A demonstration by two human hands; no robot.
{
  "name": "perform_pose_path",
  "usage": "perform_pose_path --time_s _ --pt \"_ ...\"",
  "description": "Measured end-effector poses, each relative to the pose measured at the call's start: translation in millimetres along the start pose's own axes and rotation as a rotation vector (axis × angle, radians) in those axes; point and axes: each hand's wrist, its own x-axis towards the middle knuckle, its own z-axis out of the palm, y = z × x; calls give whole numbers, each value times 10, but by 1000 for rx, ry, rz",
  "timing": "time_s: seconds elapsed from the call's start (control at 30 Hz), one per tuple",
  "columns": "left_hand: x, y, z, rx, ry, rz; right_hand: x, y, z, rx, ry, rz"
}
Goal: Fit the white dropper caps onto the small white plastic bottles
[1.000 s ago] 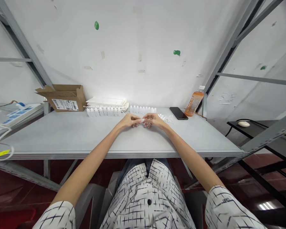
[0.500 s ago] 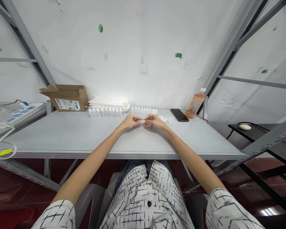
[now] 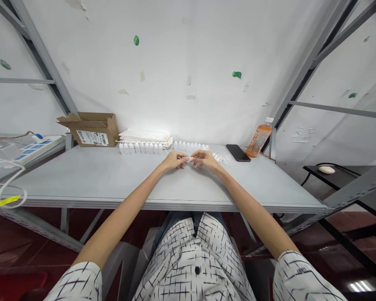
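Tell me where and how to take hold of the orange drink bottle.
Probably grip the bottle around its labelled middle, coming from the front: it is tall and slim, with the wall behind, a metal post at its right and the phone at its left.

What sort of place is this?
Perhaps a small workshop: a metal-framed workbench, rows of small white bottle-like pieces, and an open cardboard box with a printed label.

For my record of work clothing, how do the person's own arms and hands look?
The left hand and right hand are bare, no gloves or wristwear visible. The left sleeve and right sleeve are short, white, with crossing dark lines; small dark lettering marks the right one.
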Motion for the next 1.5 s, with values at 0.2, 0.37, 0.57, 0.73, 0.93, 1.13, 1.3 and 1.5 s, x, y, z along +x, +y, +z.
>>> perform_pose_path --time_s 0.2,0.37,0.57,0.73,0.93,1.13,1.3,1.5 --pt "-34 41 -13 -41 -22 -1 -15 -11 4 -18 1 -3" --pt "-72 100 -9 -44 -8 -1 -8 26 -6 17 -34 38" --pt "-103 151 -26 -20 36 -42 -9 25 10 72 -41 63" --pt "-79 119 -24 -22 72 6 -24 4 31 130 -45 70" --pt "-38 64 -21 -35 95 64 -17 25 1 148 -47 53" --pt "-10 -2 -5 -50 107 130 -24 31 0 159 -38 44" --pt "3 -32 8 -21 145 187 -29 32 29 200 -36 40" --pt "14 -72 34 10 177 210 -16 46 37 215 -22 27"
